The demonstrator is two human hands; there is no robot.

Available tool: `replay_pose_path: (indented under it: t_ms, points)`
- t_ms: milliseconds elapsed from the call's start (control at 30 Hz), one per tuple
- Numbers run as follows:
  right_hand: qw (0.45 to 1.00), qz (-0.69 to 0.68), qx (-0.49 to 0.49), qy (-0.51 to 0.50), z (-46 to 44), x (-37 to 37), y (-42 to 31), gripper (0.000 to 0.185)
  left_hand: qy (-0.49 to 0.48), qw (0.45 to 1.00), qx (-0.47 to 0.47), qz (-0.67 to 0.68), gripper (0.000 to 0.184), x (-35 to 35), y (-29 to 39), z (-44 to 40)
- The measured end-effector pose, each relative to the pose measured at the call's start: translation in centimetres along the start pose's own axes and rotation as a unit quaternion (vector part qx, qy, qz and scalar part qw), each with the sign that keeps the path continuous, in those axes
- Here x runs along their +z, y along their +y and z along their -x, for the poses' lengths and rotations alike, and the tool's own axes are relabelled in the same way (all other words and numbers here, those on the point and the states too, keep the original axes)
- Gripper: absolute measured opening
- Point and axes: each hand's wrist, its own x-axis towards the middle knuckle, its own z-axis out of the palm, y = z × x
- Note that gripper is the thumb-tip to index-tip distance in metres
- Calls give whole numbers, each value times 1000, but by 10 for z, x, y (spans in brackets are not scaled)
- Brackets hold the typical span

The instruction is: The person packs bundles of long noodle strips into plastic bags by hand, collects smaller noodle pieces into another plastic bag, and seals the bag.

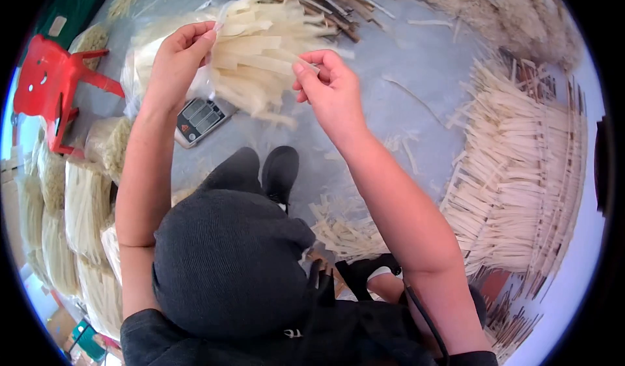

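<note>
A clear plastic bag (146, 56) lies on its side over the scale, with a bundle of pale, flat dried strips (250, 47), like wide noodles, fanning out of its mouth. My left hand (189, 47) is closed at the bag's mouth, thumb and fingers pinching its edge. At the loose ends of the strips, my right hand (325, 83) pinches the tip of one strip between thumb and forefinger, its other fingers curled. Partly under the bag sits a digital scale (203, 120) with a grey keypad.
A red plastic stool (49, 83) stands at the left, above stacked bags of strips (88, 213). Sticks (306, 1) lie at the top. More strips hang or lie in rows (508, 177) at the right. Broken pieces (348, 226) litter the grey floor near my feet.
</note>
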Motion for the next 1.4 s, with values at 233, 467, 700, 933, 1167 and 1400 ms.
replay_pose_path:
  t_ms: [233,467,700,933,1167,1400]
  points:
    - [936,291,-198,29,75,-50,-142,14,-183,980,-27,72,30,49,130,57]
    - [754,481,-423,146,220,-95,-258,17,-360,915,-107,146,27,94,201,127]
    - [780,166,-321,511,324,-256,-204,45,-319,889,-295,147,8,143,122,165]
    - [986,24,-79,145,286,-197,-64,65,-322,872,-367,-28,8,190,74,188]
    - [949,-150,-76,266,281,-229,-52,53,-245,900,-352,82,9,205,49,203]
    - [954,-51,290,64,317,-265,0,25,-397,839,-361,-82,19,171,59,217]
